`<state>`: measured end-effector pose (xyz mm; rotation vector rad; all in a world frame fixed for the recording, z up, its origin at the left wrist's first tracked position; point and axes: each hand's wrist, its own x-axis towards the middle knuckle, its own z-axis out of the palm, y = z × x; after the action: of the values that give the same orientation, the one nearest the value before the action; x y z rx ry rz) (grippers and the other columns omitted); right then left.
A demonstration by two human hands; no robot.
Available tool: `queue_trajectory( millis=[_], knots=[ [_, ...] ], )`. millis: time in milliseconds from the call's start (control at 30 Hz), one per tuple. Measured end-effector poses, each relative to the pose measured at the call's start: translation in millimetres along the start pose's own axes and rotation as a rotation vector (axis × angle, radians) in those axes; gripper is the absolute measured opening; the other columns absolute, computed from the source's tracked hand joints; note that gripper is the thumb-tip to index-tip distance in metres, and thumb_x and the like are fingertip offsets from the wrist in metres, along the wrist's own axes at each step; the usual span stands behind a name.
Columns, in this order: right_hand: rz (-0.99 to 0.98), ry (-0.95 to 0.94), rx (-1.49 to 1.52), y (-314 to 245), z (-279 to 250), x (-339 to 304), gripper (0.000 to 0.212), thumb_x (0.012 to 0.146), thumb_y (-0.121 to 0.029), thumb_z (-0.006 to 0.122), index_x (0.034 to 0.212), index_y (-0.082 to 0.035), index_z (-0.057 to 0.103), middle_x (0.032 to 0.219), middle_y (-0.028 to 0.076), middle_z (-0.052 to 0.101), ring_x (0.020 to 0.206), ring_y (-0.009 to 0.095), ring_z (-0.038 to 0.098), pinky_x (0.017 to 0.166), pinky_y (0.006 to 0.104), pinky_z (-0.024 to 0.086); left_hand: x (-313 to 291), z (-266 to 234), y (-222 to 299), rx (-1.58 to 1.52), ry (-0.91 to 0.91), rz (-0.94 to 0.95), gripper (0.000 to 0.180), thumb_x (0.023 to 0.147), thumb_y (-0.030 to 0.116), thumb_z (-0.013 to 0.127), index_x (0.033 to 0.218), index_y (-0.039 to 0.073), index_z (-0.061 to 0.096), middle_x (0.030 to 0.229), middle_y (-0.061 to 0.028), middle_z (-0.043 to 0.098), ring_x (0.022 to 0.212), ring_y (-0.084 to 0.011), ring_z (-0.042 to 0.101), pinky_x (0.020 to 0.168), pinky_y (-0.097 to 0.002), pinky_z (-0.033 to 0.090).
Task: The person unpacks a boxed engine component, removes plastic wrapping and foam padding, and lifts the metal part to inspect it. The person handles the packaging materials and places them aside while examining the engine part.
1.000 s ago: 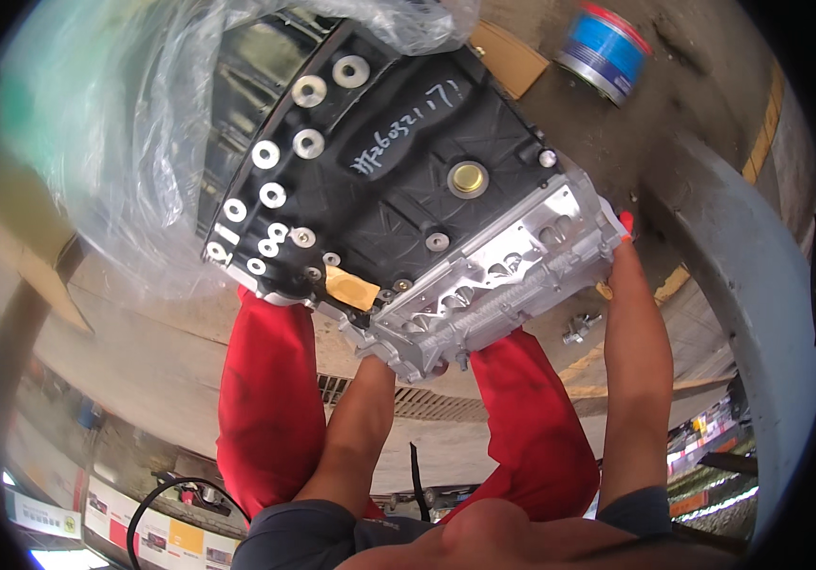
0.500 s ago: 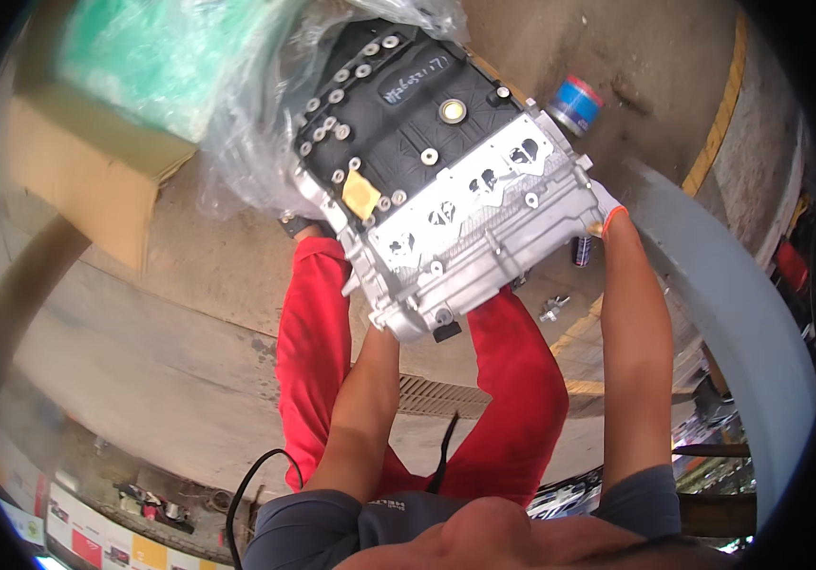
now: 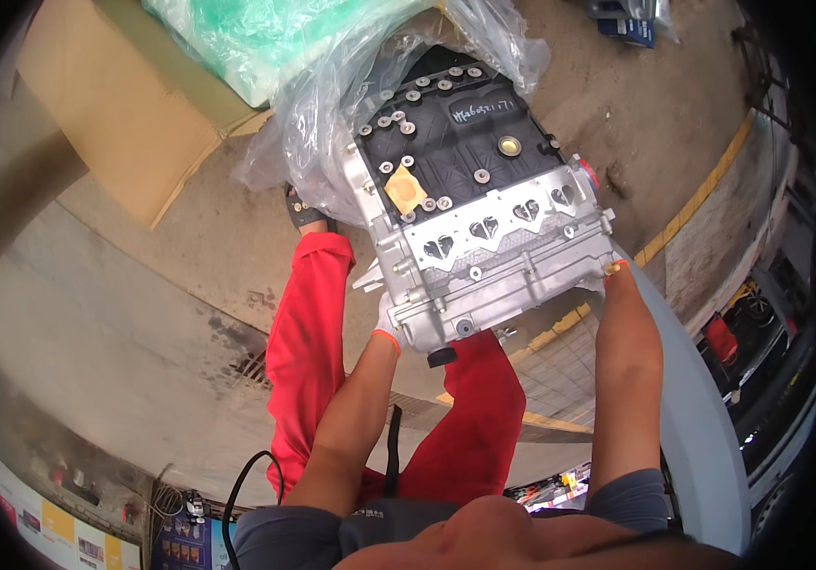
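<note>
A car engine (image 3: 498, 252), silver metal with a black cover (image 3: 470, 133), is held up in front of me above the floor. My left hand (image 3: 389, 321), in a light glove with an orange cuff, grips its near left end; its fingers are partly hidden behind the casing. On the near right end my gloved right hand (image 3: 607, 272) has hold, most of its fingers out of sight beneath. Clear plastic wrap (image 3: 318, 142) hangs at the engine's far left side. A small yellow patch (image 3: 405, 190) lies on the black cover, among several bolt heads.
An opened cardboard box (image 3: 128, 114) with green-tinted plastic (image 3: 237, 38) stands at the far left. Behind the engine's right end a red can edge (image 3: 589, 173) shows. A grey curved surface (image 3: 702, 427) is beside my right arm. A blue box (image 3: 628, 33) lies at the far right.
The engine has shifted right in view and turned slightly clockwise, still in both hands. More of my left glove shows. The can is now mostly hidden behind the engine, and the box appears farther right.
</note>
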<state>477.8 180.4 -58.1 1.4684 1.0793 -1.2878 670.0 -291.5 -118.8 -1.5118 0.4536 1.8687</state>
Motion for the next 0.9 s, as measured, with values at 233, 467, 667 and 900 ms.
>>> queue_trajectory(
  millis=[233, 467, 667, 900],
  knots=[
    [-0.139, -0.012, -0.121, -15.5, -9.5, -22.9, 0.039, 0.109, -0.038, 0.055, 0.127, -0.008, 0.072, 0.109, 0.009, 0.079, 0.092, 0.026, 0.077, 0.081, 0.0497, 0.063, 37.2, -7.0, -26.6, 0.435, -0.198, 0.562, 0.057, 0.111, 0.05, 0.041, 0.145, 0.009, 0.062, 0.133, -0.0136, 0.073, 0.115, -0.0338, 0.072, 0.102, -0.0513, 0.059],
    [-0.228, -0.031, -0.172, -34.9, -15.5, -40.1, 0.039, 0.11, -0.037, 0.055, 0.128, -0.007, 0.072, 0.109, 0.01, 0.079, 0.092, 0.026, 0.076, 0.081, 0.0489, 0.063, -92.5, 47.2, 5.4, 0.105, -0.079, 0.294, 0.088, 0.105, 0.08, 0.043, 0.161, 0.013, 0.05, 0.148, -0.0074, 0.062, 0.127, -0.0265, 0.061, 0.106, -0.0491, 0.051],
    [-0.52, 0.016, -0.099, -75.0, -42.6, -99.6, 0.039, 0.11, -0.038, 0.057, 0.129, -0.007, 0.072, 0.109, 0.01, 0.079, 0.094, 0.026, 0.076, 0.083, 0.0466, 0.063, -171.1, 121.6, -35.1, 0.132, 0.156, 0.495, 0.072, 0.108, 0.062, 0.052, 0.155, 0.007, 0.052, 0.148, -0.0095, 0.06, 0.132, -0.0261, 0.057, 0.111, -0.0426, 0.047],
    [-0.754, -0.146, 0.183, -75.5, 116.4, -213.2, 0.046, 0.108, -0.046, 0.064, 0.137, -0.01, 0.07, 0.124, 0.011, 0.076, 0.105, 0.025, 0.075, 0.093, 0.0416, 0.062, -152.5, 115.0, 27.4, -0.196, 0.026, 0.441, 0.046, 0.115, 0.04, 0.046, 0.14, 0.006, 0.062, 0.129, -0.0121, 0.07, 0.115, -0.028, 0.07, 0.101, -0.0432, 0.057]
  ],
)
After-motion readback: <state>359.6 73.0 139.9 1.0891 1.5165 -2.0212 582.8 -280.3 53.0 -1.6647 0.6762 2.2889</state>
